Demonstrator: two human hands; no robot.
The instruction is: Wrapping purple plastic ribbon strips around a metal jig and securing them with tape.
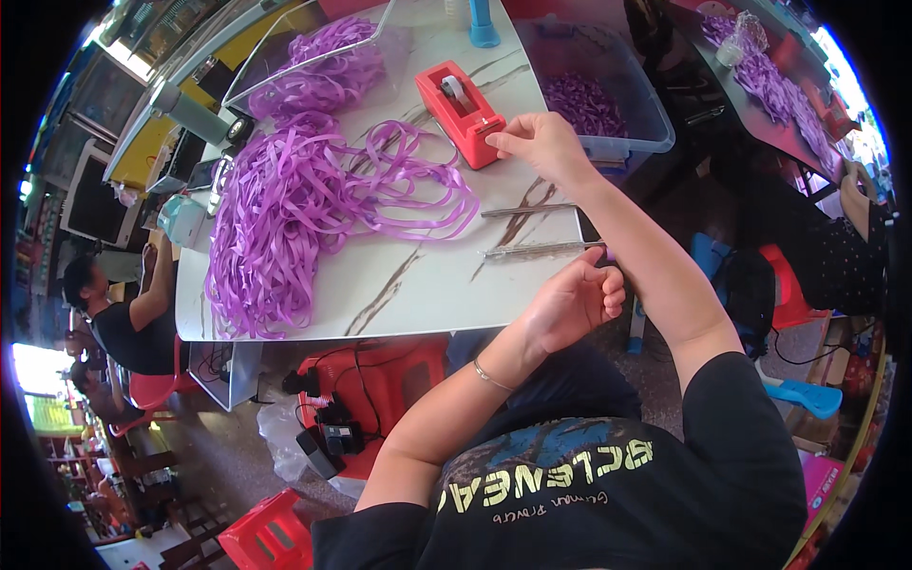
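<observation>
A red tape dispenser [456,109] with a roll of tape in it stands on the marble-patterned table [427,285]. My right hand [546,144] pinches at its cutting edge, where the tape end comes out; the tape itself is barely visible. Lower, by the table's right edge, my left hand [575,299] is closed with curled fingers. A bit of purple shows by its fingertips, but what it holds is mostly hidden. Two thin rod-like strips, an upper strip [522,211] and a lower strip [532,251], lie near the left hand. Purple ribbon loops [285,209] are heaped left of the dispenser.
A clear bin [380,43] with more purple ribbon stands at the back left. Right of the table is a plastic tub [655,123] with purple pieces. A red stool [399,370] carries cables and chargers. People sit at both sides, one [133,313] at left.
</observation>
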